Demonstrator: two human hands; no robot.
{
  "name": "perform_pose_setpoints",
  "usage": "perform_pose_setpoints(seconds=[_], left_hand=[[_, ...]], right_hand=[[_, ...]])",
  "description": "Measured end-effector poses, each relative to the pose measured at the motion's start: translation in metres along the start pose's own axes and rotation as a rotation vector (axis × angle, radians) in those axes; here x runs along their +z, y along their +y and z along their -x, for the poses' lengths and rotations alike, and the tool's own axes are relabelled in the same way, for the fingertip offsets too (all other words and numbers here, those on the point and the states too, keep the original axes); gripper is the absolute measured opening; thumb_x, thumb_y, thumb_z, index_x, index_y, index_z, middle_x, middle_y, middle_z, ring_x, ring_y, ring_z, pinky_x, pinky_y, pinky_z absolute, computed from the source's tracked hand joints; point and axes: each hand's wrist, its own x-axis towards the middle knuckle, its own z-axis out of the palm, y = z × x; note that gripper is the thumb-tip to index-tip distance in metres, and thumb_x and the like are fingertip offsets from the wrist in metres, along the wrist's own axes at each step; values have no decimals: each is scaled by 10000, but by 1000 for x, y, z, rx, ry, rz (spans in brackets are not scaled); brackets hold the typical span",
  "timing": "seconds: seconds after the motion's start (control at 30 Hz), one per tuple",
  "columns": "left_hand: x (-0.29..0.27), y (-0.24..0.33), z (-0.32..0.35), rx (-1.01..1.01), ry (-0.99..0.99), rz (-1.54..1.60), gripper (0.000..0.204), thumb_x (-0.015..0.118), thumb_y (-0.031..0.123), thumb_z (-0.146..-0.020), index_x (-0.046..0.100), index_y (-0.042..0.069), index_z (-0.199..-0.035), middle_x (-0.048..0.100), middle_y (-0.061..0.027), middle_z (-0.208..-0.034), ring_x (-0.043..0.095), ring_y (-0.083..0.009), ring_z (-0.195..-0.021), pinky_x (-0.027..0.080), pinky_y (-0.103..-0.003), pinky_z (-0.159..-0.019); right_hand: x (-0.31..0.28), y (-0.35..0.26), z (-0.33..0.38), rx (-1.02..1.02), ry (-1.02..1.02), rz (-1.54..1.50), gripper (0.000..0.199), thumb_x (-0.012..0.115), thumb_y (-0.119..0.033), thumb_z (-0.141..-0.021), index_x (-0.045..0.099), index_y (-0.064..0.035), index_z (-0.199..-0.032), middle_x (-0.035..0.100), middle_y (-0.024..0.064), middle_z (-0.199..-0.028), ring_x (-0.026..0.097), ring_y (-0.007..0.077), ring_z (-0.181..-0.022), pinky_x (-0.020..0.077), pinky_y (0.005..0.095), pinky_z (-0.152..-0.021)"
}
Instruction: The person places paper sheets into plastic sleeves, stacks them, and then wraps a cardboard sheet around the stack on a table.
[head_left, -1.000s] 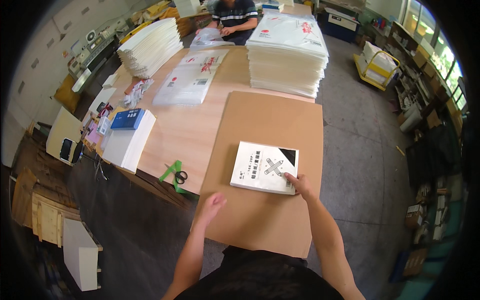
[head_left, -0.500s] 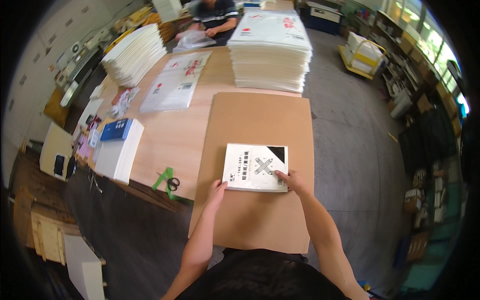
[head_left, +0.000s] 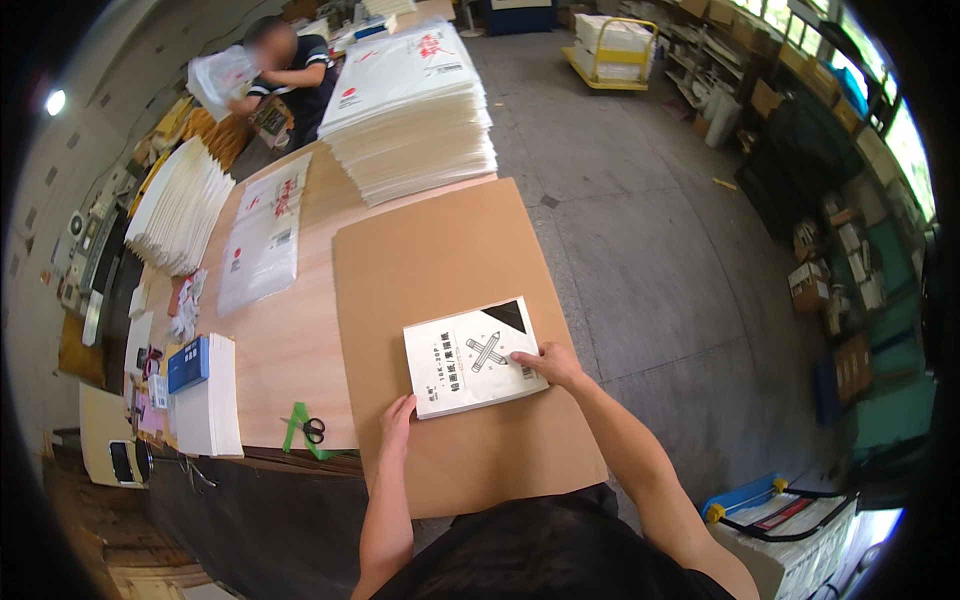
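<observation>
- A long wooden tabletop (head_left: pixel 280 340) is running away from the person toward a co-worker (head_left: pixel 285 65) who is handling a clear bag at its far end.
- A brown cardboard sheet (head_left: pixel 440 260) is lying flat on the tabletop's near right part, its near edge reaching past the tabletop's front toward the person.
- A tall stack of white printed bags (head_left: pixel 410 110) is sitting just beyond the sheet; a second, fanned stack (head_left: pixel 180 205) is resting well apart at the far left.
- A white pad of drawing paper (head_left: pixel 470 365) with a black corner and a crossed-pencils print is lying flat on the cardboard sheet, its long axis running left to right and tilting slightly, the right end farther from the person, the black corner pointing away and right.
- The right hand (head_left: pixel 550 365) is pressing flat, fingers spread, on the pad's right edge.
- The left hand (head_left: pixel 398 415) is resting open, fingers together, at the pad's near left corner, gripping nothing.
- Green-handled scissors (head_left: pixel 308 430) are lying near the tabletop's front edge, left of the sheet.
</observation>
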Motion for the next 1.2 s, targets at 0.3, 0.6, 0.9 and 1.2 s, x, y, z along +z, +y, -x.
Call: perform_pose_setpoints(seconds=[0.3,0.6,0.9,1.2], left_hand=[[-8,-9,-17,22,55,-140,497,721,339,-919,677,-41,-1236,689,-133,-1228,615,-180,-1147,455,-314,-1013],[-11,13,-12,13,36,-244,566,708,399,-911,658,-52,-1249,649,-144,-1284,559,-227,-1226,392,-360,-1076],[-9,6,-22,150,-2,-474,435,700,358,-900,742,-41,-1069,733,-147,-1071,640,-218,-1056,470,-383,-928],[-10,-10,-14,213,99,-752,469,690,505,-884,766,93,-1095,598,-162,-1281,482,-337,-1260,335,-462,-1098]], right_hand=[[-4,-7,10,27,54,47,770,670,-788,-732,759,-33,-860,745,149,-876,726,277,-827,550,383,-744],[-8,-2,16,42,84,113,813,669,-802,-717,729,-37,-985,741,152,-964,721,284,-918,555,396,-797],[-6,-2,13,51,26,22,789,706,-758,-723,722,-24,-1010,735,137,-902,712,266,-736,564,364,-650],[-8,3,11,30,10,-60,769,716,-753,-721,725,-19,-952,720,114,-803,671,226,-576,541,343,-537]])
